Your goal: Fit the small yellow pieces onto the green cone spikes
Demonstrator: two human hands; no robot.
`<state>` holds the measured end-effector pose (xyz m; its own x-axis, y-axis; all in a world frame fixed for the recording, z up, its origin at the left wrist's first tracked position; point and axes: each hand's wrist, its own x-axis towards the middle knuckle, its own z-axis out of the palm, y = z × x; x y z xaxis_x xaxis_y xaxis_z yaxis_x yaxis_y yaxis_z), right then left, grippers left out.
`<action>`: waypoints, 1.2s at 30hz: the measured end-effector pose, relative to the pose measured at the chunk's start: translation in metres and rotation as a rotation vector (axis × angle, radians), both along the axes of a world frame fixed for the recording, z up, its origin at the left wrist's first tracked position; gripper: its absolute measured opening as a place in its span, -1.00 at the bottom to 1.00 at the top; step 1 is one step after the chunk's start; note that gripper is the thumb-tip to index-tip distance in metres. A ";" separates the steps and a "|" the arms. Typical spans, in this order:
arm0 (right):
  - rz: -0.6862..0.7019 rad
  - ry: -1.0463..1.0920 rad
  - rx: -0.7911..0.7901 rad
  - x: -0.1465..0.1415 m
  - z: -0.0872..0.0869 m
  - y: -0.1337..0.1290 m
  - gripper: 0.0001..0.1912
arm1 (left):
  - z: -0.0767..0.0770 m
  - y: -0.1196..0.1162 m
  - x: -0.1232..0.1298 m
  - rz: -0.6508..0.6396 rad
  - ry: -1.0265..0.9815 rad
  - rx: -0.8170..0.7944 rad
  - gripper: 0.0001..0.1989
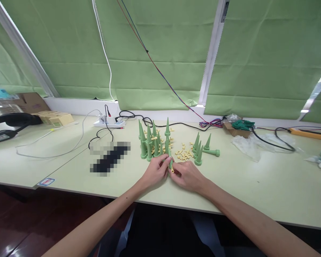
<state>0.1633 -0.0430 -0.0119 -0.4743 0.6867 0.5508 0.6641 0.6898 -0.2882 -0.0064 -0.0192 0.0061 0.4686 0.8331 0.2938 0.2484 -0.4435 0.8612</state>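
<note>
My left hand (157, 169) is closed round a green cone (170, 162) near the table's front edge. My right hand (187, 175) pinches a small yellow piece (172, 170) against that cone, the two hands nearly touching. Just beyond them stands a group of upright green cones (149, 142), several with yellow pieces sticking out. To the right lies a scatter of loose yellow pieces (186, 155). Beside it are more upright cones (199, 157) and one green cone lying on its side (212, 152).
On the pale table (243, 192) lie a power strip (109, 123) and black cables at the back. Small boxes (61, 119) and a black headband-like object (13, 119) are left; a cardboard box (237, 131), plastic bags (247, 146) and an orange bar (310, 134) are right.
</note>
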 end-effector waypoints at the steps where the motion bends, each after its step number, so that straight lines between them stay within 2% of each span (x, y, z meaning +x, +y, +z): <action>1: 0.004 -0.004 -0.002 0.000 0.000 0.000 -0.77 | 0.000 0.000 0.000 -0.002 0.006 0.008 -0.61; 28: 0.037 0.004 -0.073 0.003 0.001 0.001 -0.77 | -0.004 0.003 0.000 0.025 0.073 0.087 -0.62; 36: 0.008 0.064 -0.143 0.005 0.006 0.003 -0.65 | -0.003 0.003 0.001 0.086 0.083 0.119 -0.64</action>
<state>0.1679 -0.0404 -0.0060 -0.4474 0.7566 0.4768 0.6359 0.6440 -0.4253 -0.0052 -0.0162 0.0027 0.4238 0.8327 0.3564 0.3578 -0.5153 0.7787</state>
